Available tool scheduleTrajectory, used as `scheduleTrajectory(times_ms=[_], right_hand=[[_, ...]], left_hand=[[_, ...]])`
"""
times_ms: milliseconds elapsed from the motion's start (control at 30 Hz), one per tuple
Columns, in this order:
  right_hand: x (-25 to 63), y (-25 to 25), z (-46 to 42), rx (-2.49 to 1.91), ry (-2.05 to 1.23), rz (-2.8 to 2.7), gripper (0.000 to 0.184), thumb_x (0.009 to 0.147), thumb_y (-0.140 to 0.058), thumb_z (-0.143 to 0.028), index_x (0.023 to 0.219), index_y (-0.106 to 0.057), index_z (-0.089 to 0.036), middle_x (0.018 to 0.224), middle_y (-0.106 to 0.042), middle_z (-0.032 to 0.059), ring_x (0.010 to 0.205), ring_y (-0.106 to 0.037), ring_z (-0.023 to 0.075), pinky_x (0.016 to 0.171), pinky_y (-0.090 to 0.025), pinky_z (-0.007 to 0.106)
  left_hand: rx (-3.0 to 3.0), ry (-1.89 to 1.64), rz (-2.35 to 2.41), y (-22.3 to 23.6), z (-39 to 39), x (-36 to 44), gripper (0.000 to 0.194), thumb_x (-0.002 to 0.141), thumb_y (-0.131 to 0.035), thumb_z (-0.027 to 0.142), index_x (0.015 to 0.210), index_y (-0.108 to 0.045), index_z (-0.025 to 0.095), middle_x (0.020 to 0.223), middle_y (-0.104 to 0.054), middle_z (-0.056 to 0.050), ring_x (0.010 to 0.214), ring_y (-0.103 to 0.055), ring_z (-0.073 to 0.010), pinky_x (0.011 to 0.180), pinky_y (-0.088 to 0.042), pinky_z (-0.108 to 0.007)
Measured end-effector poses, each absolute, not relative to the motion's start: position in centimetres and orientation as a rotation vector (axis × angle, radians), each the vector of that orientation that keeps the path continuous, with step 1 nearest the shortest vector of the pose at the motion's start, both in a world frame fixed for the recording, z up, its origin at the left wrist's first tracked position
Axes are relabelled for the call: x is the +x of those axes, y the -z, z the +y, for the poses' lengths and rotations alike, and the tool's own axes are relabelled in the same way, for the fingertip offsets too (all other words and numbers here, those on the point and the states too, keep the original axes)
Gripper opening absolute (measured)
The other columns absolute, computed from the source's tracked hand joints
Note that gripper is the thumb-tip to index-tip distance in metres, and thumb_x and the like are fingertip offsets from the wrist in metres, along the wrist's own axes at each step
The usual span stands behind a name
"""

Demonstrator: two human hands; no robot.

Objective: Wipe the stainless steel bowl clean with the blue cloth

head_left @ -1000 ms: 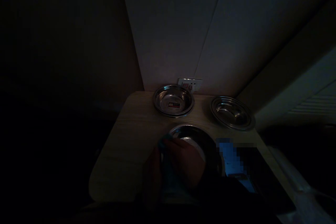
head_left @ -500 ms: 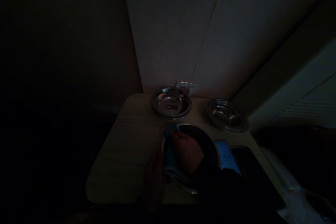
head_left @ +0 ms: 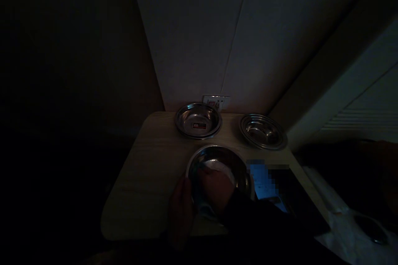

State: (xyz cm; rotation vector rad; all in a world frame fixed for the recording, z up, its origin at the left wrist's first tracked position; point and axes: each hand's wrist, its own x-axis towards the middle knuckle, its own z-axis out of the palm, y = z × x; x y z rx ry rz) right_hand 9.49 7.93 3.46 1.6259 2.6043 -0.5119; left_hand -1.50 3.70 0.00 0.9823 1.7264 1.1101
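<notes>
Cloth dropped from the rim into the bowl.
Bowl was at the table's near side; its upper left rim was now uncovered, so you'd apparently shifted to wiping the inside wall. Your right hand reached in, fingers curled down, gripping the cloth; your left hand was upright at the left rim, too dark to tell if gripping.
</notes>
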Motion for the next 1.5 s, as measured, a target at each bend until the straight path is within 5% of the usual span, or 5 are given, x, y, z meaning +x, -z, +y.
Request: scheduleTrajectory(times_ms=[200, 433, 733, 1267, 1500], right_hand=[[9.8, -3.7, 7.5, 1.519, 0.623, 2.831, 0.033, 0.087, -0.037, -0.017, 0.117, -0.051, -0.017, 0.101, -0.064, 0.0083, 0.089, -0.060, 0.0180, 0.075, -0.043, 0.028], [10.8, -4.8, 6.3, 1.385, 0.701, 2.812, 0.027, 0.087, -0.039, -0.024, 0.102, -0.061, -0.021, 0.097, -0.065, 0.0056, 0.084, -0.058, 0.0181, 0.067, -0.042, 0.027], [13.9, -5.7, 3.0, 1.394, 0.612, 2.631, 0.028, 0.088, -0.040, -0.015, 0.096, -0.066, -0.024, 0.097, -0.067, 0.0034, 0.101, -0.053, 0.0190, 0.089, -0.036, 0.036], [10.1, -3.1, 6.5, 1.747, 0.176, 2.777, 0.029, 0.089, -0.042, -0.018, 0.114, -0.054, -0.014, 0.104, -0.058, 0.0120, 0.093, -0.052, 0.0220, 0.074, -0.046, 0.034], [12.7, -3.3, 5.8, 1.268, 0.444, 2.814, 0.022, 0.088, -0.045, -0.021, 0.099, -0.063, -0.024, 0.101, -0.061, 0.0048, 0.102, -0.051, 0.0195, 0.071, -0.046, 0.028]], left_hand=[[0.987, -1.132, 1.805, 1.0, 3.3, -1.8, 0.035, 0.079, -0.043, 0.039, 0.099, -0.064, 0.020, 0.113, -0.063, -0.008, 0.111, -0.053, -0.0237, 0.093, -0.043, -0.035], [0.867, -1.162, 1.769, 0.7, 4.3, -1.3, 0.039, 0.078, -0.043, 0.045, 0.097, -0.063, 0.017, 0.107, -0.065, -0.011, 0.100, -0.059, -0.0247, 0.087, -0.045, -0.036], [1.031, -1.198, 1.869, 0.5, 3.2, -1.1, 0.043, 0.082, -0.040, 0.046, 0.106, -0.060, 0.018, 0.110, -0.065, -0.008, 0.100, -0.059, -0.0211, 0.084, -0.046, -0.030], [1.208, -1.260, 2.008, 0.8, 2.1, 0.3, 0.041, 0.082, -0.037, 0.043, 0.104, -0.061, 0.017, 0.105, -0.067, -0.010, 0.096, -0.062, -0.0198, 0.077, -0.049, -0.026], [1.079, -1.247, 2.080, 0.5, 2.4, 0.2, 0.045, 0.080, -0.037, 0.045, 0.104, -0.061, 0.015, 0.106, -0.066, -0.011, 0.097, -0.062, -0.0212, 0.078, -0.049, -0.028]])
